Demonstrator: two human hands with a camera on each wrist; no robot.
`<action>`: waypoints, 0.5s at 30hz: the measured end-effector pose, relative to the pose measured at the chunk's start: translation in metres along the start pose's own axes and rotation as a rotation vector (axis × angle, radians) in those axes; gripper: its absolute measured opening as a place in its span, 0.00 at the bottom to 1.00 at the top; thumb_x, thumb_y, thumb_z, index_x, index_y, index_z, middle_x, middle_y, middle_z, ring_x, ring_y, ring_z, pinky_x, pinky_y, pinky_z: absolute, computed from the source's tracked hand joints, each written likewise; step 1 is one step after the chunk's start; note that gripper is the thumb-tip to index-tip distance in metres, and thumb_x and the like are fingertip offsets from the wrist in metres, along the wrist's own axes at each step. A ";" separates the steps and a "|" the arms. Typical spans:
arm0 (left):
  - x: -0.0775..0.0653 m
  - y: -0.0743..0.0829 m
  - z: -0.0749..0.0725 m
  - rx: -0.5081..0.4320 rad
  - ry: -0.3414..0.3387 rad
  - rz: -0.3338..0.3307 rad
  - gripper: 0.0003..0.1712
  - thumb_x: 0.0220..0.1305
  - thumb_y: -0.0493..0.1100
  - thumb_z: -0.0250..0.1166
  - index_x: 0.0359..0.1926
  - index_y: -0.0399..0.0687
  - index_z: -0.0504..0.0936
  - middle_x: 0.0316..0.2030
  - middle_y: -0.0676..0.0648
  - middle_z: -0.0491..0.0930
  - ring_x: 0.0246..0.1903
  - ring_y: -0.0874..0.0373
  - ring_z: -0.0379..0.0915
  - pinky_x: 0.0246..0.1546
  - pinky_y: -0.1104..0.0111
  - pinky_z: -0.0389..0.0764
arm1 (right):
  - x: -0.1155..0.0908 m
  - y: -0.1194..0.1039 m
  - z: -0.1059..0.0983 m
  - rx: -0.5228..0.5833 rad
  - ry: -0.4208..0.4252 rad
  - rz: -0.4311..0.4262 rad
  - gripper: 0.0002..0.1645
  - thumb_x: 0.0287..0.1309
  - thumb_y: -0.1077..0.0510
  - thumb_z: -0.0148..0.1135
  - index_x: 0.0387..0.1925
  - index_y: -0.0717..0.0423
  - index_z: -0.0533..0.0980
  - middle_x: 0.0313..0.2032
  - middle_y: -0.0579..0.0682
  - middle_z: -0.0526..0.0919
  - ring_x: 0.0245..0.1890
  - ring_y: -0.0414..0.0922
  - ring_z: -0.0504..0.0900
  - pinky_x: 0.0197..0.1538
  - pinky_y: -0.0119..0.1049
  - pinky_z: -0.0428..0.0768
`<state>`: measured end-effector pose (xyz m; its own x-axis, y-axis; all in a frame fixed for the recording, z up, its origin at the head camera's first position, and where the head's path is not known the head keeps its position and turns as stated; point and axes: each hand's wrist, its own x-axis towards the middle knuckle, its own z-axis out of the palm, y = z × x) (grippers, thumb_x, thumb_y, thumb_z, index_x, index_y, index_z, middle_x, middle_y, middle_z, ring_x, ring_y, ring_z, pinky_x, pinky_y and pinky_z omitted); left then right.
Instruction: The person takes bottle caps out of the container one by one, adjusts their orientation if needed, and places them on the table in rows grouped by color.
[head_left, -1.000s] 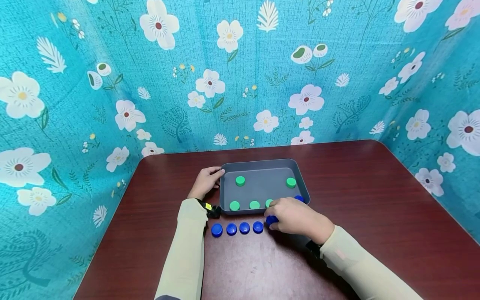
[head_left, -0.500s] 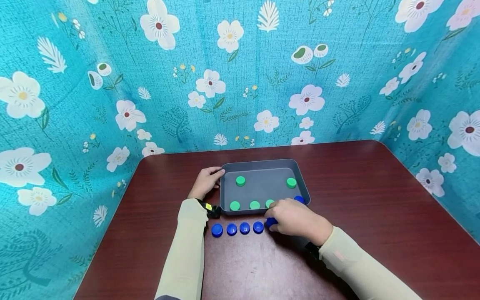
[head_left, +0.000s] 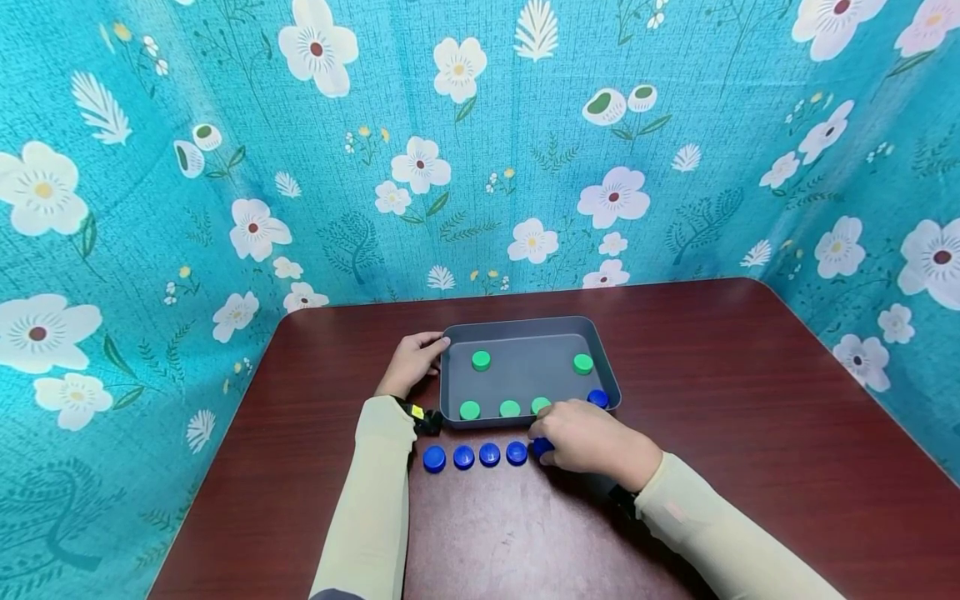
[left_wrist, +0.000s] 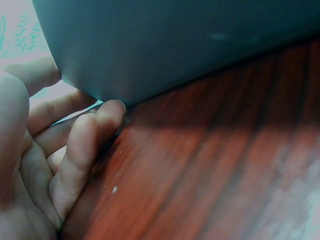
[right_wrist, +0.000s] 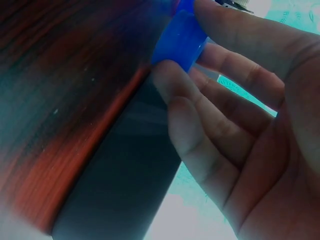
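My left hand [head_left: 408, 364] grips the left wall of a dark grey rectangular tray [head_left: 531, 358], thumb over the rim. In the left wrist view its fingers [left_wrist: 82, 145] curl by the tray's outer side near the tabletop. Just outside the tray's front wall, my right hand [head_left: 596, 443] pinches a blue bottle cap [right_wrist: 181, 40] between thumb and fingers. That cap stands at the right end of a row of several blue caps [head_left: 490, 454] on the table. Inside the tray lie several green caps [head_left: 509, 409] and one blue cap [head_left: 597, 398] in its front right corner.
Dark reddish-brown wood forms the tabletop [head_left: 720, 367]. A blue floral curtain [head_left: 480, 208] hangs along its back and sides. Inside the tray, two green caps sit farther back, one left [head_left: 481, 361] and one right [head_left: 582, 364].
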<state>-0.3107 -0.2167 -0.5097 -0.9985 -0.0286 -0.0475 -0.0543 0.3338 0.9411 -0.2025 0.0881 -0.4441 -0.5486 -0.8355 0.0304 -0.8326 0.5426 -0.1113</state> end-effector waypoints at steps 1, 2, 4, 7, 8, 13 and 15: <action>0.000 0.000 0.000 -0.001 -0.001 0.000 0.23 0.67 0.55 0.63 0.57 0.48 0.81 0.35 0.44 0.83 0.28 0.50 0.78 0.30 0.62 0.82 | 0.000 0.000 0.000 -0.001 -0.001 0.000 0.08 0.47 0.56 0.76 0.32 0.50 0.84 0.27 0.42 0.79 0.27 0.36 0.77 0.28 0.34 0.78; 0.000 0.000 0.000 -0.003 -0.003 -0.001 0.23 0.67 0.55 0.63 0.57 0.48 0.81 0.35 0.44 0.83 0.27 0.50 0.78 0.30 0.62 0.82 | 0.000 0.000 0.001 -0.003 -0.004 0.001 0.09 0.47 0.56 0.76 0.32 0.51 0.85 0.27 0.42 0.80 0.27 0.36 0.77 0.29 0.35 0.78; 0.000 0.001 -0.001 -0.007 -0.006 -0.002 0.23 0.67 0.55 0.63 0.57 0.48 0.81 0.35 0.44 0.82 0.27 0.50 0.78 0.30 0.62 0.82 | 0.001 0.000 0.002 -0.005 -0.009 0.003 0.09 0.47 0.56 0.76 0.32 0.51 0.85 0.28 0.43 0.80 0.28 0.37 0.77 0.30 0.35 0.78; -0.001 0.001 -0.001 -0.012 -0.008 0.000 0.23 0.67 0.55 0.63 0.57 0.48 0.81 0.35 0.44 0.82 0.28 0.50 0.78 0.30 0.62 0.82 | 0.001 0.001 0.004 -0.011 -0.015 0.007 0.10 0.47 0.55 0.76 0.33 0.52 0.85 0.29 0.43 0.82 0.29 0.37 0.78 0.31 0.35 0.80; -0.001 0.001 -0.001 -0.012 -0.008 0.001 0.23 0.67 0.55 0.62 0.57 0.48 0.81 0.35 0.44 0.82 0.28 0.50 0.78 0.30 0.62 0.82 | 0.002 0.001 0.004 -0.013 -0.016 0.008 0.10 0.47 0.55 0.76 0.33 0.52 0.85 0.29 0.44 0.82 0.28 0.37 0.78 0.31 0.36 0.80; -0.001 0.002 -0.001 -0.013 -0.010 0.002 0.23 0.67 0.56 0.62 0.57 0.49 0.81 0.35 0.44 0.83 0.28 0.49 0.78 0.30 0.62 0.82 | 0.002 0.001 0.004 -0.021 -0.016 0.010 0.09 0.47 0.55 0.76 0.31 0.51 0.84 0.26 0.42 0.79 0.26 0.37 0.76 0.29 0.36 0.78; -0.001 0.002 -0.001 -0.013 -0.012 -0.001 0.24 0.67 0.56 0.63 0.57 0.49 0.81 0.35 0.44 0.83 0.28 0.49 0.79 0.30 0.62 0.82 | 0.002 0.000 0.004 -0.023 -0.018 0.012 0.09 0.47 0.55 0.76 0.31 0.51 0.84 0.26 0.41 0.78 0.26 0.37 0.76 0.29 0.36 0.78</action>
<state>-0.3096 -0.2172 -0.5073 -0.9985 -0.0173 -0.0529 -0.0556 0.3217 0.9452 -0.2035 0.0864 -0.4484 -0.5570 -0.8304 0.0109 -0.8277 0.5541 -0.0887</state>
